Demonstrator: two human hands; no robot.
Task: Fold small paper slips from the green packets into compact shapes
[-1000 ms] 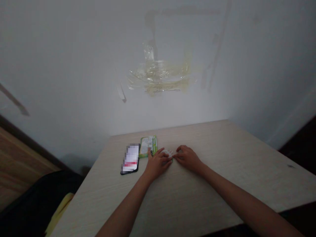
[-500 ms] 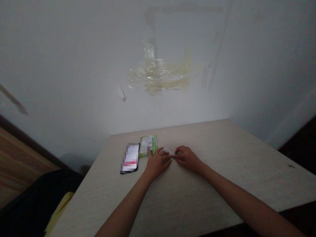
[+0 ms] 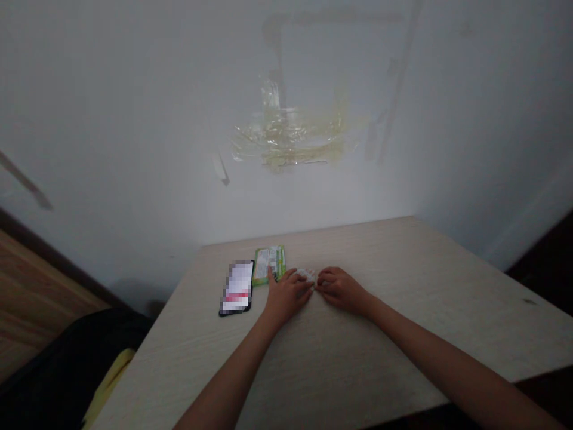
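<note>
A small whitish piece with a faint pattern [image 3: 305, 273] lies on the table between my hands; its kind is too small to make out. My left hand [image 3: 287, 294] rests over its near left side, fingers stretched across it and thumb spread away. That thumb reaches onto a green and white printed packet [image 3: 270, 258], flat on the table. From the other side, my right hand [image 3: 338, 289] has its fingers bent and pinched together at the piece's right edge. Its fingertips partly hide that edge.
A phone with a lit, blurred screen [image 3: 237, 286] lies left of the packet. The pale wooden table [image 3: 385, 251] meets a wall with peeling clear tape [image 3: 290, 134]. Dark and yellow cloth [image 3: 110, 382] sits beyond the table's left edge.
My right hand's fingers have drawn closer together and the hand sits slightly lower. My left hand, the packet and the phone stay almost the same.
</note>
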